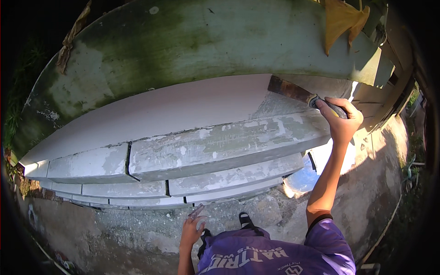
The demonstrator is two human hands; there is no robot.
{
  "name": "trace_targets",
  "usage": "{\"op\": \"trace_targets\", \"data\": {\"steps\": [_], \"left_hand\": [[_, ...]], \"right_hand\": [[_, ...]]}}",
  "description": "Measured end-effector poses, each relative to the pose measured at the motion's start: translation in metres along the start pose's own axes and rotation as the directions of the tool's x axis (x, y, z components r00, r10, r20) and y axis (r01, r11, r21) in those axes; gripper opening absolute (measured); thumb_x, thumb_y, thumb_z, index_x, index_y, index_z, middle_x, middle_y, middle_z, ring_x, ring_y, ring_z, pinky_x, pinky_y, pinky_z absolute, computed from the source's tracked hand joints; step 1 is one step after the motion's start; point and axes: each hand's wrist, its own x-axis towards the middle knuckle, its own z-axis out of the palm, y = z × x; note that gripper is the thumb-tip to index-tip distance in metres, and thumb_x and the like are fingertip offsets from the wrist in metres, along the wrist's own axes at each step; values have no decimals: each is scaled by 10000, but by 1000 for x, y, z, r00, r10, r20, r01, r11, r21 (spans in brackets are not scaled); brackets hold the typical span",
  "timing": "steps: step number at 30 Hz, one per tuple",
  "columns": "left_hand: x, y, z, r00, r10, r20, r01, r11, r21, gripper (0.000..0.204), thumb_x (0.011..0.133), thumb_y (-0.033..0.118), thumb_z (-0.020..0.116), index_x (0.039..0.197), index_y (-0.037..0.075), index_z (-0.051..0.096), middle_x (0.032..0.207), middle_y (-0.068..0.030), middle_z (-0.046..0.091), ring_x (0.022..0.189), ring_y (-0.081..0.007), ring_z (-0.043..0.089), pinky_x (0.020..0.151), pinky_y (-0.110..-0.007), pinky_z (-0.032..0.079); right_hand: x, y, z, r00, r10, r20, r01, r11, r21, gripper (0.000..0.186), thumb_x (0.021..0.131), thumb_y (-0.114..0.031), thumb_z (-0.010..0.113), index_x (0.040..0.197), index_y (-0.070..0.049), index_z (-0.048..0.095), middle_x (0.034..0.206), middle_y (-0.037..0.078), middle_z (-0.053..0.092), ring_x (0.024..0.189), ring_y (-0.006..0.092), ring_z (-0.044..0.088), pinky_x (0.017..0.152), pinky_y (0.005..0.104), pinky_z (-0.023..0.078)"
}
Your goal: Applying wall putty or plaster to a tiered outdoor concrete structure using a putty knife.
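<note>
My right hand (343, 117) is closed around the dark handle of a putty knife (293, 90), raised at the right. Its broad, rust-brown blade points left and lies at the wall, where a smooth white coat (197, 101) meets a rough grey patch (284, 103). Lower down, my left hand (190, 231) hangs in front of the stepped ledges, thumb apart from the stretched fingers. Those fingertips look pale and smeared, and no held object can be made out there. Just under the coated band runs a ledge (224, 142) spotted with white patches.
A green-stained panel (192, 46) curves overhead, with a dry yellow leaf (343, 23) dangling at its right. Dark vertical gaps split the ledges. Beside my right forearm sit a white sheet-like thing (324, 158) and a shiny bluish bag (302, 179). Rough concrete ground (146, 229) lies below.
</note>
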Motion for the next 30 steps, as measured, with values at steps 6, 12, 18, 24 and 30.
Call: {"op": "trace_targets", "data": {"steps": [6,12,18,24,30], "left_hand": [[-1,-13,-13,998,55,-37,-58,994,-92,281,859,192,687,1135,138,684,1098,-181,651,1031,-373,588,929,-463,433],[-9,-34,-15,994,104,-26,-106,989,-104,266,861,185,687,1121,129,690,1128,-177,655,1061,-372,589,927,-454,437],[-13,-30,-38,994,56,93,-44,991,-129,242,857,137,688,1097,102,693,1228,-189,633,1137,-391,580,981,-446,444],[-16,-50,-43,993,119,26,-115,986,-118,245,850,151,701,1093,118,698,1067,-217,661,990,-404,605,899,-470,460],[-14,-45,-54,993,113,42,-108,989,-103,244,846,169,709,1071,76,691,1032,-221,657,954,-415,596,888,-478,453]], "right_hand": [[0,11,-7,987,160,-7,-159,984,76,195,678,-30,863,814,8,728,736,42,706,649,77,630,638,203,505],[-6,12,-5,997,75,11,-75,997,20,211,668,-48,874,816,0,732,729,36,703,653,78,630,633,207,500],[-10,8,-5,999,1,-40,-3,999,-33,189,687,-65,872,810,-8,741,724,30,708,620,63,612,601,201,484],[-13,4,5,989,-16,-146,14,1000,-14,194,827,-118,785,698,0,701,593,-29,612,544,19,505,522,180,369],[-9,0,5,938,-193,-287,172,980,-96,207,815,-50,758,650,-2,643,572,-32,584,544,20,491,540,187,379]]}}
